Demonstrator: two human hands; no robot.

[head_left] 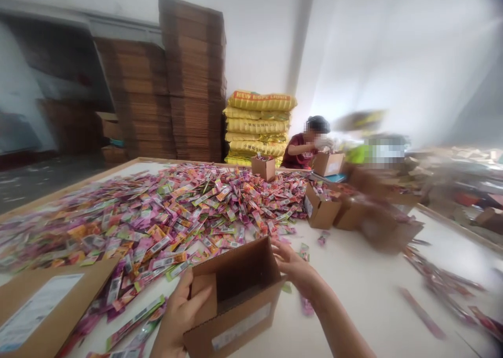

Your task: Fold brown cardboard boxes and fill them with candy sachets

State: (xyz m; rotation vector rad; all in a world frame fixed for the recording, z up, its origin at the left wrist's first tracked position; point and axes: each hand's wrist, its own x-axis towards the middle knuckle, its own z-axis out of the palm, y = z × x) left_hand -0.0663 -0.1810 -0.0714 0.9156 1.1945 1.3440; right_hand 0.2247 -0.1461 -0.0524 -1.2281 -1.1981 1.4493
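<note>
My left hand (178, 316) grips the open-topped cardboard box's (236, 313) left end — right hand (294, 266) holds its right | printed stick packets (204, 201) heaped beyond it | I'd squeeze evenly — walls could buckle

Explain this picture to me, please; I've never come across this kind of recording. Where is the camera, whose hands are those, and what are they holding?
There is no machine here: a person works with bare hands and wears the camera on their head, so you look forward and down from where they are.

The left hand and right hand hold an open cardboard box from either side. Its inside is dark; I can make out no packets in it.

On the white table lies a large heap of small colourful packets. Farther along stand other boxes, including one with packets in it.

Across the table is another person. Behind are stacked yellow sacks and tall stacks of cardboard. The right side is partly blurred.
</note>
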